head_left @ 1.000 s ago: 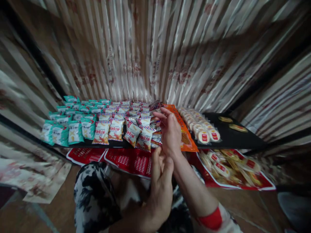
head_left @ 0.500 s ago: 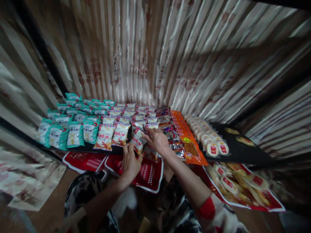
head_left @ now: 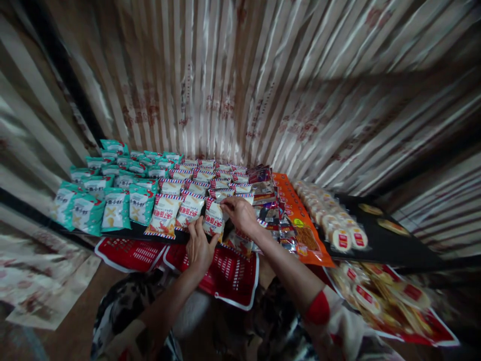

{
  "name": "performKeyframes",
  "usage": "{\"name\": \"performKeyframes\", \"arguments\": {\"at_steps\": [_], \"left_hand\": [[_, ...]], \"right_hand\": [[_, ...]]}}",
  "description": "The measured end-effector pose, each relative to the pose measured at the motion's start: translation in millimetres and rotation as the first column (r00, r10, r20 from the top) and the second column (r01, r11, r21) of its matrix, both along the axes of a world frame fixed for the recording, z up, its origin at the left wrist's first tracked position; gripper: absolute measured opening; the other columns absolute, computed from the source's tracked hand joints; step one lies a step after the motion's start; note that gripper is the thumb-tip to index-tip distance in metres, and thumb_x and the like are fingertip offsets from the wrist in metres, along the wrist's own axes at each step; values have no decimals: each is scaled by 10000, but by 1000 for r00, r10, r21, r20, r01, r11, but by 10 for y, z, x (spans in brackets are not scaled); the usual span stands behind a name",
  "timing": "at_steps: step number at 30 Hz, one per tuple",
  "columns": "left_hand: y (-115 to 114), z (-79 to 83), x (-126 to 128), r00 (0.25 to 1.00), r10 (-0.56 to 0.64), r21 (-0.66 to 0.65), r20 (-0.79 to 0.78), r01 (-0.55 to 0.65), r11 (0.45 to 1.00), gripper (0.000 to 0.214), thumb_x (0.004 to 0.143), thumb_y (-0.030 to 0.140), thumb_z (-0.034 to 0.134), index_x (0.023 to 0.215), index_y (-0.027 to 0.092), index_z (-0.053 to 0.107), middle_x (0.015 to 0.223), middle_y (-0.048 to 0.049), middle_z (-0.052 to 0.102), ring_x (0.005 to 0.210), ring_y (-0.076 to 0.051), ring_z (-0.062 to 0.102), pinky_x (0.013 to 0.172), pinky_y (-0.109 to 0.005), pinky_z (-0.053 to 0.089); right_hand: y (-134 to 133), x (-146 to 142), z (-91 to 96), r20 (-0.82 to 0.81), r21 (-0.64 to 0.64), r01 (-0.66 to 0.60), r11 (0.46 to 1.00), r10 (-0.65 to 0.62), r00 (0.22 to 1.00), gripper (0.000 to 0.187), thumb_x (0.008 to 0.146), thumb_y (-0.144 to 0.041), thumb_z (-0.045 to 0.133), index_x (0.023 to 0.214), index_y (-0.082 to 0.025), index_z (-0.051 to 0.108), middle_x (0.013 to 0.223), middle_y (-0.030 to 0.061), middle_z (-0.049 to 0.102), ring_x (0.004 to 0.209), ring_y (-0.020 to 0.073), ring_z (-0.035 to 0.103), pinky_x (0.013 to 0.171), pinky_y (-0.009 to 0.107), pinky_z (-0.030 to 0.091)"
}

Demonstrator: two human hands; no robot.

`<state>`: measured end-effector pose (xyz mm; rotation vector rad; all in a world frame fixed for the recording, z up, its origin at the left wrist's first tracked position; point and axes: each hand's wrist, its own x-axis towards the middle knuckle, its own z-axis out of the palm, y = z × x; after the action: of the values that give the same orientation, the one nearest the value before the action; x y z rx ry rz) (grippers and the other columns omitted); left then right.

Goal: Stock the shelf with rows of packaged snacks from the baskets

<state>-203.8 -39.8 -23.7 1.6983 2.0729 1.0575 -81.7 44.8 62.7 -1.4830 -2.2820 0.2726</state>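
On the black shelf (head_left: 406, 245), we hold one white packet (head_left: 213, 220) in the front row, just beside two propped-up packets (head_left: 190, 210). Our left hand (head_left: 200, 248) has its fingers and thumb at the low end. Our right hand (head_left: 240, 215) has its fingers pinched on the top right corner. To the left, the green packets (head_left: 88, 213) sit in rows, so that part looks done to us. More white ones (head_left: 197, 186) sit in rows behind. One crooked packet (head_left: 240, 244) sits lower, under our right wrist, so we think that spot is not neat yet. Past it lies an orange bag (head_left: 310, 238).
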Motion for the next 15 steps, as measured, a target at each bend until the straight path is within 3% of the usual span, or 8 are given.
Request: {"name": "performKeyframes", "arguments": {"at_steps": [9,12,15], "left_hand": [[52,-73,18,999,17,-12,-41,-18,1000,678,790,406,561,1344,173,250,1286,-138,413,1018,-229,582,750,-330,527],[71,-80,36,993,42,-14,-107,-43,999,657,802,415,538,1348,168,268,1271,-140,445,1016,-239,587,732,-332,530],[71,-75,56,986,56,-4,-154,-57,998,636,817,409,515,1354,159,285,1241,-147,473,953,-230,615,691,-325,533]], "right_hand": [[219,-71,-108,-91,103,-114,988,124,988,160,860,-229,528,906,-189,676,908,42,690,862,161,605,798,261,435],[283,7,-82,-79,147,-45,988,57,995,241,902,-273,454,994,-193,662,960,59,678,901,169,592,807,272,438],[393,122,-3,38,199,0,980,-7,999,258,895,-235,448,1054,-213,651,1038,64,658,967,188,556,848,297,423]]}}
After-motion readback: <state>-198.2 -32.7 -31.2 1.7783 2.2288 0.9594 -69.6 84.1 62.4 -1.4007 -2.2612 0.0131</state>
